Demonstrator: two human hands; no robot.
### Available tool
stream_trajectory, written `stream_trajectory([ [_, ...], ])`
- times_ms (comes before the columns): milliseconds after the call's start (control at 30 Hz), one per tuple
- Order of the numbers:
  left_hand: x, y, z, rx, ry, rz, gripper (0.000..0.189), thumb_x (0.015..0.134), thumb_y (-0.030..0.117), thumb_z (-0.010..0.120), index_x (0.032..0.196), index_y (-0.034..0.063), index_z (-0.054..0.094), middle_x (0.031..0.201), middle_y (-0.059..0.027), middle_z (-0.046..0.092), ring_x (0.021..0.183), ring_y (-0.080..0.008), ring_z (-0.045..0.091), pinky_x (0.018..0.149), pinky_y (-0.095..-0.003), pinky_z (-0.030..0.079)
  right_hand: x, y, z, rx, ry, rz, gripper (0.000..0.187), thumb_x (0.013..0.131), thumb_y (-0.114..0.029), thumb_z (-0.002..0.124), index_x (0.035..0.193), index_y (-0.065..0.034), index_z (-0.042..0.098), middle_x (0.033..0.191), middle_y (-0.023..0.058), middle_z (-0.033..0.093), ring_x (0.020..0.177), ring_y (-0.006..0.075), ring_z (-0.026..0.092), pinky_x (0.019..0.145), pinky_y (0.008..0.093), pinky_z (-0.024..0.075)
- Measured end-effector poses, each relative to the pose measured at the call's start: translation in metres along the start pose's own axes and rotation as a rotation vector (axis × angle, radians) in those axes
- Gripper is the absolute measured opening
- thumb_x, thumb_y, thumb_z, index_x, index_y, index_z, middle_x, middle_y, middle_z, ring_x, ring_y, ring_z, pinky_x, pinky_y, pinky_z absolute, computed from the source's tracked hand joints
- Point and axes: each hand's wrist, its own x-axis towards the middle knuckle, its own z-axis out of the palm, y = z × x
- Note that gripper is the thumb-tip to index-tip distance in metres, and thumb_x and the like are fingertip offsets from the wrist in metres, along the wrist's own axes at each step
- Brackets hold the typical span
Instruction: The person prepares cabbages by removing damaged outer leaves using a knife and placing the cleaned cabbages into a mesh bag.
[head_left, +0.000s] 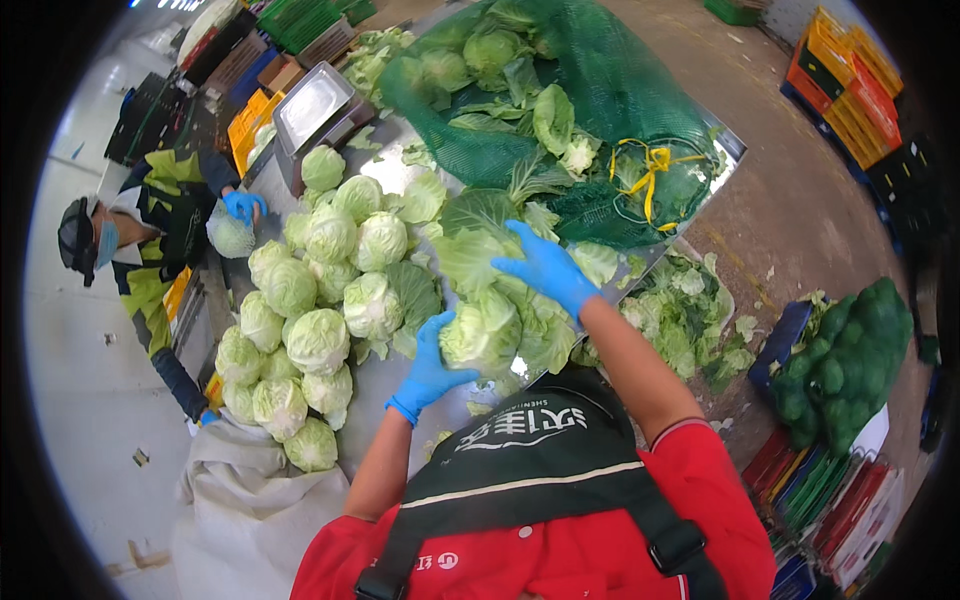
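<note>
My left hand (431, 369), in a blue glove, cups a pale green cabbage head (480, 337) from its left and lower side. Loose outer leaves spread around this head at its right. Over the leaves hovers or rests my right hand (547, 266), also gloved in blue, with thumb and fingers apart; contact with the large cabbage leaf (472, 259) beneath is unclear. To the left, several trimmed cabbages (317, 341) are heaped on the metal table (382, 420). A green mesh sack (630, 82) with untrimmed cabbages (491, 56) and a yellow tie (652, 176) lies beyond my hands.
Across the table's left side, a co-worker (172, 217) holds a net-wrapped cabbage (230, 232). A scale (311, 105) stands at the far left. Discarded leaves (675, 307) are piled below the right edge, near a full green net sack (844, 367) and stacked crates (855, 97).
</note>
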Motion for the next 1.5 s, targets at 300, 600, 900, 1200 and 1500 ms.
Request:
stream_trajectory([
  [300, 0.012, 0.023, 0.018, -0.656, 0.242, -0.126, 0.101, 0.066, 0.016, 0.086, 0.146, 0.0067, 0.024, 0.141, -0.0127, 0.038, 0.129, -0.0235, 0.040, 0.108, -0.0361, 0.036, -0.063, -0.014, 0.057, 0.040, 0.080, -0.173, 0.072, 0.085, -0.059, 0.059, 0.139, -0.0124, 0.046, 0.111, 0.0197, 0.058, 0.096, 0.0399, 0.061, 0.083, 0.0462, 0.0501],
  [600, 0.057, 0.016, 0.026, -0.399, 0.218, -0.006, 0.095, 0.066, 0.016, 0.086, 0.140, 0.0040, 0.029, 0.134, -0.0147, 0.042, 0.124, -0.0242, 0.045, 0.105, -0.0370, 0.039, 0.008, 0.026, 0.006, -0.063, 0.335, -0.194, 0.054, 0.094, -0.047, 0.051, 0.136, -0.0132, 0.048, 0.118, 0.0216, 0.058, 0.095, 0.0406, 0.062, 0.080, 0.0462, 0.0514],
  [900, 0.088, 0.027, 0.024, -0.444, 0.214, -0.159, 0.096, 0.074, 0.012, 0.081, 0.148, 0.0026, 0.021, 0.136, -0.0156, 0.044, 0.119, -0.0234, 0.050, 0.096, -0.0346, 0.048, -0.075, 0.005, 0.009, -0.019, 0.241, -0.243, 0.057, 0.097, -0.041, 0.049, 0.146, -0.0154, 0.035, 0.137, 0.0222, 0.046, 0.106, 0.0411, 0.059, 0.083, 0.0463, 0.0524],
  [1200, 0.090, 0.042, 0.029, -0.507, 0.223, -0.247, 0.086, 0.077, 0.016, 0.078, 0.145, 0.0040, 0.027, 0.134, -0.0144, 0.046, 0.118, -0.0232, 0.051, 0.095, -0.0339, 0.049, -0.029, 0.039, 0.021, -0.147, 0.248, -0.235, 0.048, 0.097, -0.042, 0.047, 0.139, -0.0187, 0.046, 0.136, 0.0175, 0.049, 0.101, 0.0379, 0.062, 0.080, 0.0457, 0.0531],
  [1500, 0.056, 0.003, 0.038, -0.183, 0.233, 0.107, 0.103, 0.070, 0.025, 0.085, 0.148, 0.0013, 0.022, 0.137, -0.0171, 0.040, 0.127, -0.0265, 0.043, 0.108, -0.0381, 0.036, 0.010, 0.067, -0.004, -0.078, 0.325, -0.156, 0.044, 0.097, -0.042, 0.048, 0.130, -0.0133, 0.053, 0.115, 0.0189, 0.060, 0.100, 0.0400, 0.060, 0.082, 0.0460, 0.0505],
])
